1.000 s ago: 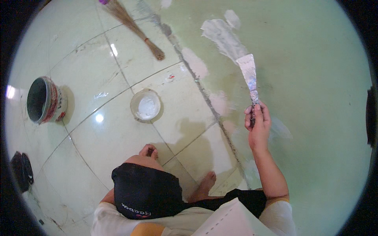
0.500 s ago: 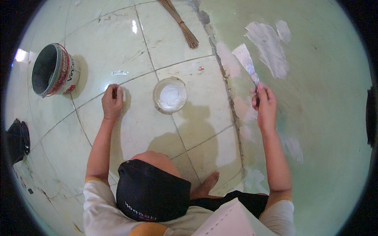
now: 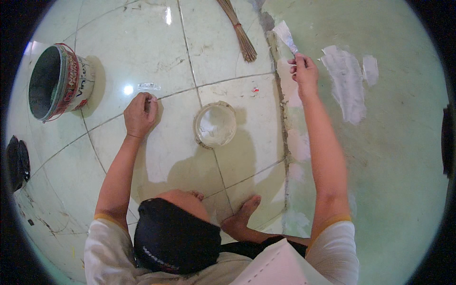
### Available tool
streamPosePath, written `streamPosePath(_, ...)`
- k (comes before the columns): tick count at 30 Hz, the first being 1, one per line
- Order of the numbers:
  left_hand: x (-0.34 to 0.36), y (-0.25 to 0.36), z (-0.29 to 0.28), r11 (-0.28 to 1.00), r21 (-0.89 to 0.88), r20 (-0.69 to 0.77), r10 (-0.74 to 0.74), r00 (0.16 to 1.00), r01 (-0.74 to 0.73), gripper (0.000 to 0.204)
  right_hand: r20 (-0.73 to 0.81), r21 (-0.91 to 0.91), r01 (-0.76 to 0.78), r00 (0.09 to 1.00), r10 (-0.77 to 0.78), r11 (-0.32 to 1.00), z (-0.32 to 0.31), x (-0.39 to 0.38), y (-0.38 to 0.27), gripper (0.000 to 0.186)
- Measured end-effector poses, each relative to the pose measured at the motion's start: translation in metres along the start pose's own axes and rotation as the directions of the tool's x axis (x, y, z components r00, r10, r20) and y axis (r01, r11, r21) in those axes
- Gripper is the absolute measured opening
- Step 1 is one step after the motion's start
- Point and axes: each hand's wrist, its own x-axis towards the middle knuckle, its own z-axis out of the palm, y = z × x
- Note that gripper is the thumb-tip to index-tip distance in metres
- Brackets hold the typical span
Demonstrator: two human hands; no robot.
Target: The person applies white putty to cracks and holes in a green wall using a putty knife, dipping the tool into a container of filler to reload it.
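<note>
My right hand (image 3: 305, 75) is closed round the handle of a putty knife (image 3: 284, 35). Its whitish blade points away from me and lies against the green wall (image 3: 389, 156), close to the corner where wall and floor tiles meet. My left hand (image 3: 140, 115) hangs over the tiled floor (image 3: 175, 137) with its fingers curled in; what they hold, if anything, is hidden. Between my hands stands a round tub (image 3: 215, 126) with white paste inside. Patches of white filler (image 3: 346, 83) mark the wall to the right of my right hand.
A bucket (image 3: 50, 85) with a red handle stands at the far left. A bundle of thin sticks (image 3: 243, 40) lies at the far middle. Clear plastic (image 3: 149, 86) lies beyond my left hand, and a dark object (image 3: 18, 164) sits at the left edge.
My right hand has moved away from me and slightly left, taking the putty knife to the wall's edge. The left hand has turned a little, still curled. The whole view has shifted slightly.
</note>
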Motion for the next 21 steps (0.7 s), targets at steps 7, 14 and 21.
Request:
streamPosePath(7, 0.004, 0.004, 0.002, 1.000, 0.004, -0.005, 0.000, 1.000, 0.000, 0.014, -0.054, 0.113, 0.051, 0.998, -0.045, 0.992, 0.054, 0.054, 0.056, 0.018)
streamPosePath(14, 0.004, 0.002, 0.001, 0.998, 0.035, -0.025, 0.050, 0.998, -0.049, 0.012, -0.112, 0.068, 0.086, 0.991, -0.079, 0.994, 0.086, 0.086, 0.071, 0.019)
streamPosePath(21, 0.003, -0.002, 0.007, 0.998, 0.056, -0.006, 0.028, 1.000, -0.027, 0.012, -0.249, -0.153, 0.143, 0.952, -0.179, 0.978, 0.055, 0.070, 0.111, 0.024)
